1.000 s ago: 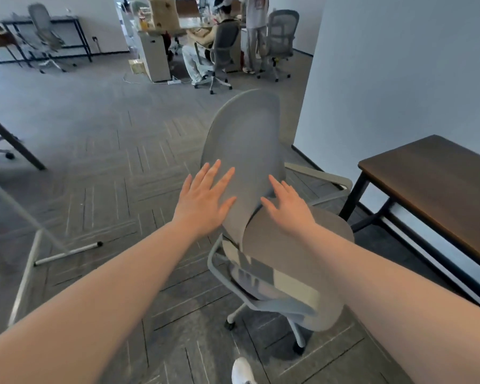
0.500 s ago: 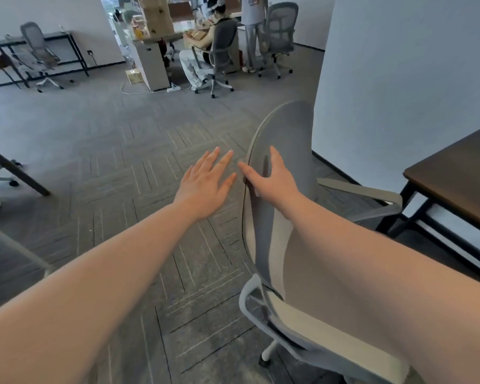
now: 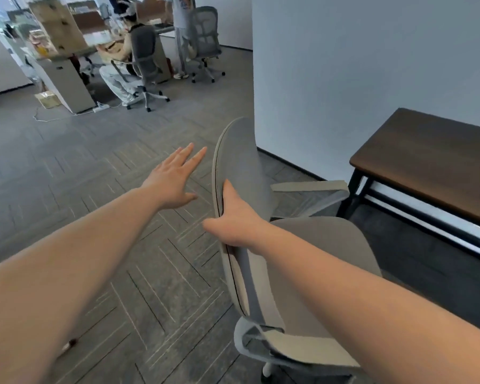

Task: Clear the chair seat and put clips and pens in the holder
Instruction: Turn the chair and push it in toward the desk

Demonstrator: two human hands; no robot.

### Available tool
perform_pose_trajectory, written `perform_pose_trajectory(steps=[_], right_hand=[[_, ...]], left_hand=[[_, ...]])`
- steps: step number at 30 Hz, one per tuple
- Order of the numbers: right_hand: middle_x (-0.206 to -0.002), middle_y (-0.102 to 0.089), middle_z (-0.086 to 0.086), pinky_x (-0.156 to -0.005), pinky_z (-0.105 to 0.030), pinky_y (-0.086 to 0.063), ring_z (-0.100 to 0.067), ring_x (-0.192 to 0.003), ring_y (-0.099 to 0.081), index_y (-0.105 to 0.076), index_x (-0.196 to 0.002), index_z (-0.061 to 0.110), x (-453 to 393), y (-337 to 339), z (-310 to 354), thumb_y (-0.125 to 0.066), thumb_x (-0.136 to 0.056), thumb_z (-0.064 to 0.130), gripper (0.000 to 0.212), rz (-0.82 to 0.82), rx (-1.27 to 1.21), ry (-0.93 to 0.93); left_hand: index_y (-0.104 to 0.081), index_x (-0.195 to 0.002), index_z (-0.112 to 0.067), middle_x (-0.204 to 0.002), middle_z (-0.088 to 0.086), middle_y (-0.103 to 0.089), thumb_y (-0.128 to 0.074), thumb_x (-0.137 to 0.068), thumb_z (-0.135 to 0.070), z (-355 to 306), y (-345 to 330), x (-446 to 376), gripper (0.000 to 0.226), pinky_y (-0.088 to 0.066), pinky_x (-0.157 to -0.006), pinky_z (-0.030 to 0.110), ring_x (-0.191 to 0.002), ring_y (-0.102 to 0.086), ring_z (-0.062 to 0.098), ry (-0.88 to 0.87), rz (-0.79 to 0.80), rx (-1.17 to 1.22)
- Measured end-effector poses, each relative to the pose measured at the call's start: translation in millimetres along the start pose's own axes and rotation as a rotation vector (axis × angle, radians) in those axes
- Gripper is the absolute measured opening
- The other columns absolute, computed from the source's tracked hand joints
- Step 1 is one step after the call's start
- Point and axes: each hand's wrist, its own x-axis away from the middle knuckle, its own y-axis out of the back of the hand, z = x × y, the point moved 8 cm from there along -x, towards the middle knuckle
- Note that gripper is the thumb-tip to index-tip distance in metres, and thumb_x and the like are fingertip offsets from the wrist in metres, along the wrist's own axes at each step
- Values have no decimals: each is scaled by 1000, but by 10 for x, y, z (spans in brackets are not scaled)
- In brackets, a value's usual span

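Note:
A grey office chair stands in front of me, its backrest [image 3: 241,162] seen edge-on and its seat [image 3: 330,245] facing the wooden table. Nothing shows on the visible part of the seat. My right hand [image 3: 237,217] grips the left edge of the backrest, thumb at the rear, fingers wrapped round the front. My left hand [image 3: 175,178] hovers open just left of the backrest, fingers spread, touching nothing. No clips, pens or holder are in view.
A dark wooden table [image 3: 432,159] with black legs stands to the right against a white wall [image 3: 344,65]. Two people and other office chairs [image 3: 144,59] occupy the far desks. Grey carpet [image 3: 81,162] stretches to the left.
The chair has swivelled so its seat faces the table. My right hand slid down and closed on the backrest edge; my left hand came off the backrest and hovers beside it.

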Motion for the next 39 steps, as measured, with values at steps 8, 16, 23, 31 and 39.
perform_pose_trajectory(steps=[8,16,23,31,39], right_hand=[[-131,-50,-12,-70,-30,-44,-26,-95,-54,7,-152,31,270,88,-25,-54,-83,13,94,-12,83,-97],[-105,-61,-11,-57,-33,-49,-24,-72,-58,5,-151,40,434,110,-38,-47,-84,5,91,-89,129,-195],[-106,-57,-1,-64,-35,-55,-22,-79,-61,-7,-149,44,652,242,-75,-58,-81,8,93,-129,240,-204],[-113,-62,4,-73,-36,-58,-21,-91,-63,-31,-142,45,989,495,-322,-55,-82,9,74,-207,315,-206],[-98,-61,9,-67,-29,-47,-17,-89,-57,-57,-108,33,1542,1049,-834,-60,-78,17,34,-267,476,-359]], left_hand=[[-11,-150,-30,-161,3,-7,-74,-61,-62,-217,237,-428,113,-17,-119,48,-148,-6,23,-291,-85,-31],[-54,-113,-4,-137,18,-48,-88,-54,-39,-560,230,-453,77,-32,-112,53,-138,-35,35,-643,-201,-44],[-55,-99,1,-110,20,-59,-89,-54,-36,-742,290,-285,68,-50,-91,49,-107,-54,38,-784,-252,-51],[-52,-86,-6,-84,7,-56,-88,-53,-43,-1068,257,-148,61,-36,-105,56,-82,-57,29,-849,-259,-111],[-31,-75,-21,-73,-8,-37,-26,-68,-86,-1760,294,118,66,-46,-89,45,-67,-36,14,-923,-312,-62]])
